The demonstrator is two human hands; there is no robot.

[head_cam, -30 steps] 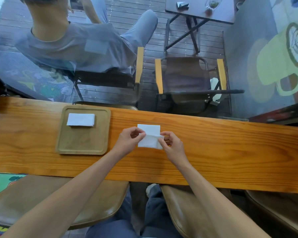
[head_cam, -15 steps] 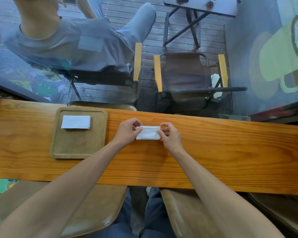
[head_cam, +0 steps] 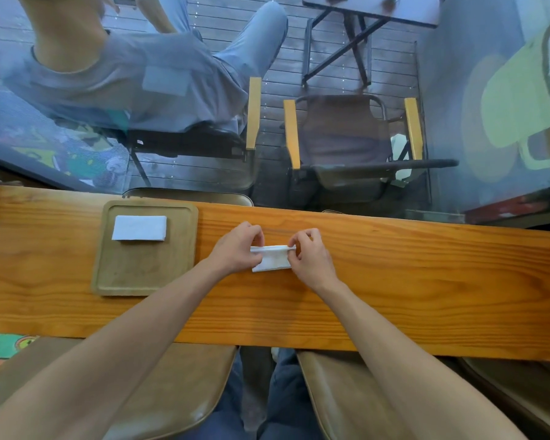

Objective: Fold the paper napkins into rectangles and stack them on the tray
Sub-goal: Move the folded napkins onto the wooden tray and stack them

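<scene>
A white paper napkin (head_cam: pixel 272 258) lies folded into a narrow rectangle on the wooden counter (head_cam: pixel 394 281), its far edge curled up. My left hand (head_cam: pixel 235 249) pinches its left end and my right hand (head_cam: pixel 311 255) pinches its right end, fingertips at the far corners. To the left sits a square wooden tray (head_cam: pixel 140 274). One folded white napkin (head_cam: pixel 139 228) rests flat in the tray's far left part.
A glass pane runs along the counter's far edge. Behind it a person sits in a folding chair (head_cam: pixel 188 141), beside an unoccupied folding chair (head_cam: pixel 350 144) and a small table (head_cam: pixel 372 7). Brown padded stools (head_cam: pixel 346 392) stand under the counter's near edge.
The napkin's near half was folded over onto the far half, going from an open sheet to a narrow rectangle. Both hands stayed at its ends and now lift the far edge.
</scene>
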